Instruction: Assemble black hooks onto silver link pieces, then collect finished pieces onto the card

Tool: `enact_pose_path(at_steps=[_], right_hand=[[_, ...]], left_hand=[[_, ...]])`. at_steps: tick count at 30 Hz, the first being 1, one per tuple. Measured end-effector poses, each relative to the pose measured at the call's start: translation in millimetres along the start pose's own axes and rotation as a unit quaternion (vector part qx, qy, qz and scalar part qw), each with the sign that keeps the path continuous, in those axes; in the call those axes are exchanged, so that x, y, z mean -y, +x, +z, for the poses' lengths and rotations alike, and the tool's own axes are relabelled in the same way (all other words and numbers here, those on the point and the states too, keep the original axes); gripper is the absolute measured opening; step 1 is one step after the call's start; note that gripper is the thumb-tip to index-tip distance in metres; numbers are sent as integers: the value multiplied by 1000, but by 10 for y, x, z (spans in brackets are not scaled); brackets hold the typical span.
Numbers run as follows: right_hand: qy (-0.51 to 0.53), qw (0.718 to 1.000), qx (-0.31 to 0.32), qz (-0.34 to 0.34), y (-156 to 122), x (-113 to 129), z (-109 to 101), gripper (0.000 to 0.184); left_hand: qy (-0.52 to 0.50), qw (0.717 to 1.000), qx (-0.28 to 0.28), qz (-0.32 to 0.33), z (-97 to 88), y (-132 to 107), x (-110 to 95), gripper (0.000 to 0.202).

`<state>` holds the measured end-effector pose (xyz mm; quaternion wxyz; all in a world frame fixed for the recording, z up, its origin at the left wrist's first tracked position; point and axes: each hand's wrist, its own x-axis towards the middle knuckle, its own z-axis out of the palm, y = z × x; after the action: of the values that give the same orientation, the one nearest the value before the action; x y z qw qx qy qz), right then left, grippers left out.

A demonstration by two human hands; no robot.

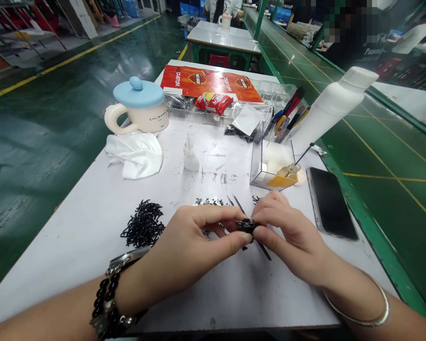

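My left hand (195, 244) and my right hand (291, 237) meet over the white table (92, 213), both pinching one small black part (246, 225) between thumbs and fingertips. A thin black tool (263, 250) sticks out below the part, toward the table; which hand holds it is unclear. A heap of small black pieces (144, 223) lies left of my left hand. A smaller heap of shiny metal pieces (209, 202) lies just behind my fingers.
A cream mug with a blue lid (140, 106), a white cloth (137, 154), a small white glue bottle (190, 154), a clear box with yellow liquid (273, 166), a tall white bottle (332, 106), a black phone (331, 202) and an orange carton (209, 83) stand behind.
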<state>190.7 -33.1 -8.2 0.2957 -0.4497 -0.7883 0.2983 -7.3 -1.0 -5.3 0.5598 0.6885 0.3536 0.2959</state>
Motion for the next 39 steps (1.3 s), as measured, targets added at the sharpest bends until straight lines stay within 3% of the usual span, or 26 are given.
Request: enact_pose_path(at_steps=[6, 13, 17, 21, 25, 27, 28, 31, 34, 36, 37, 39], right_hand=[[73, 995, 19, 63, 14, -21, 10, 24], [82, 992, 20, 94, 20, -18, 51, 27], [86, 992, -26, 89, 112, -93, 20, 28], [111, 978, -107, 139, 422, -147, 20, 19], [19, 990, -54, 130, 888, -100, 209, 50], [-23, 990, -66, 124, 1124, -90, 354, 62], [-38, 988, -79, 126, 1233, -100, 425, 60], [-43, 985, -98, 137, 1483, -175, 574, 29], [-1, 986, -110, 128, 1537, -219, 573, 30], [83, 982, -122, 114, 1444, -184, 484, 32], [151, 974, -129, 108, 1364, -151, 420, 33], [335, 925, -151, 95, 1159, -73, 270, 31]], left_hand=[[-138, 978, 25, -155, 7, 27, 19, 13], [-138, 969, 19, -206, 16, 38, 23, 15], [-149, 963, 12, -225, 6, 53, 25, 17], [-168, 954, 6, -248, -13, 62, -10, 15], [-155, 950, 25, -272, -24, 71, -54, 14], [-153, 950, 31, -272, -16, 69, -52, 14], [-158, 951, 27, -266, -10, 66, -41, 13], [-181, 952, 14, -247, 9, 52, 14, 11], [-203, 950, 19, -237, 12, 51, 56, 9], [-213, 948, 24, -237, 5, 57, 64, 9], [-217, 946, 27, -240, 1, 61, 64, 8], [-225, 942, 31, -246, -4, 62, 63, 8]])
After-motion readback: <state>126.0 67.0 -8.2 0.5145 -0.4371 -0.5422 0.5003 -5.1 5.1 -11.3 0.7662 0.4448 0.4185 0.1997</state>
